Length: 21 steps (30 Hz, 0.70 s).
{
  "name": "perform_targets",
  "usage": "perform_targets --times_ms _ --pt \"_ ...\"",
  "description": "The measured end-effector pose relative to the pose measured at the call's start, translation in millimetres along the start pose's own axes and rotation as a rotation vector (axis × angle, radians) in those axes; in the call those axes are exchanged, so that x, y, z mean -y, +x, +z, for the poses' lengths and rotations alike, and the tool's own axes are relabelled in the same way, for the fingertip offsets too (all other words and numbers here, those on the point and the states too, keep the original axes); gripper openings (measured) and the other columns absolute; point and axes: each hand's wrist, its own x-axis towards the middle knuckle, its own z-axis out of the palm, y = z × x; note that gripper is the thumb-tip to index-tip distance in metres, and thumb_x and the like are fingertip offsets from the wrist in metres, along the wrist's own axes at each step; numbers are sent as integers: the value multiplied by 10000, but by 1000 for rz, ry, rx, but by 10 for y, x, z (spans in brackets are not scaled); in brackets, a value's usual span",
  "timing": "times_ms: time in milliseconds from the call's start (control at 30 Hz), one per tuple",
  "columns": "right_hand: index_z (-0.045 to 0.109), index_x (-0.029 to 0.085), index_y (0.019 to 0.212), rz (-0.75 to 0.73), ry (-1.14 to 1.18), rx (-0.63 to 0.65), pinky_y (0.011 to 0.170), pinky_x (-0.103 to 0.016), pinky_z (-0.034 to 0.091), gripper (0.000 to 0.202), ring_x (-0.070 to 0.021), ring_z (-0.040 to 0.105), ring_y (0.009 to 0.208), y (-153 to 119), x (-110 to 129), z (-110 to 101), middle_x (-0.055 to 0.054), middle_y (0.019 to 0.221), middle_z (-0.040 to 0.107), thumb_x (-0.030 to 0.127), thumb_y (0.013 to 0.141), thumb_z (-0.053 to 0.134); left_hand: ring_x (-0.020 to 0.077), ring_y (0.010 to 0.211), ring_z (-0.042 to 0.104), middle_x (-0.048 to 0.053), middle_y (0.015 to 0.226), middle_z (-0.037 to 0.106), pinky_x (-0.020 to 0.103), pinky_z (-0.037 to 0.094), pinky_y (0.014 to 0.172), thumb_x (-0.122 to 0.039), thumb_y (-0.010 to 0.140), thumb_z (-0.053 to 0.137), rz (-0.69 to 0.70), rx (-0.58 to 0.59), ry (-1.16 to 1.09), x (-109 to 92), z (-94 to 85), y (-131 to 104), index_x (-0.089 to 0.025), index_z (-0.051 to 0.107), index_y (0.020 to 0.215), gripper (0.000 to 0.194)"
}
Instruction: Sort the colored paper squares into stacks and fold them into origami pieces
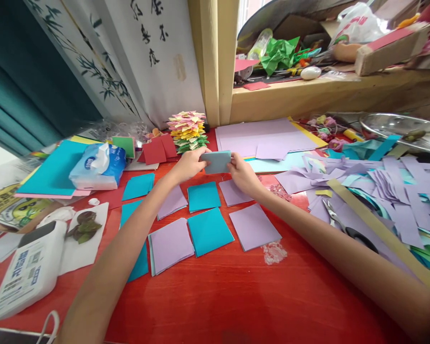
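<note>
Between my two hands a small stack of grey-blue paper (217,162) is held up above the table. My left hand (190,166) pinches its left edge, and my right hand (241,173) grips the right edge. Below lie several square piles of cut paper, including a turquoise pile (210,231) in the middle, a purple pile (172,246) to its left and another purple pile (255,226) to its right. A smaller turquoise pile (203,196) lies just under the held stack. My left forearm partly covers more turquoise squares (138,186).
Scissors (335,217) lie among purple paper strips (408,210) at right. Large purple sheets (265,136) lie at the back beside a folded-paper tower (188,131). At left are a tissue pack (98,165), a white device (30,270) and red squares (155,152).
</note>
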Motion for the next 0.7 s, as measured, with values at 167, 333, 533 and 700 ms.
perform_targets --times_ms 167,333,533,700 --pt "467 195 898 42 -139 22 744 -402 425 121 -233 551 798 -6 12 1 -85 866 614 174 826 372 107 599 492 -4 728 574 234 378 571 -226 779 494 -25 21 -60 2 -17 9 -188 577 936 182" --pt "486 177 1018 26 26 -16 861 -366 411 212 -203 559 990 -10 52 -35 -99 1063 614 161 834 382 95 457 442 -30 531 476 220 354 453 -264 754 547 -166 -73 -290 141 -63 49 -169 544 920 191" --pt "531 158 1012 -22 -42 -23 852 -335 428 256 -181 565 982 -28 37 -23 -94 1043 624 101 812 383 118 509 503 -1 565 514 228 350 467 -263 732 554 -284 -23 -95 372 -5 64 -155 545 796 126" --pt "590 151 990 -183 -256 96 850 -326 416 283 -190 556 974 -46 58 11 -92 1059 619 68 813 385 168 642 539 29 697 588 264 360 573 -256 699 575 -284 -66 65 457 69 59 -161 580 850 179"
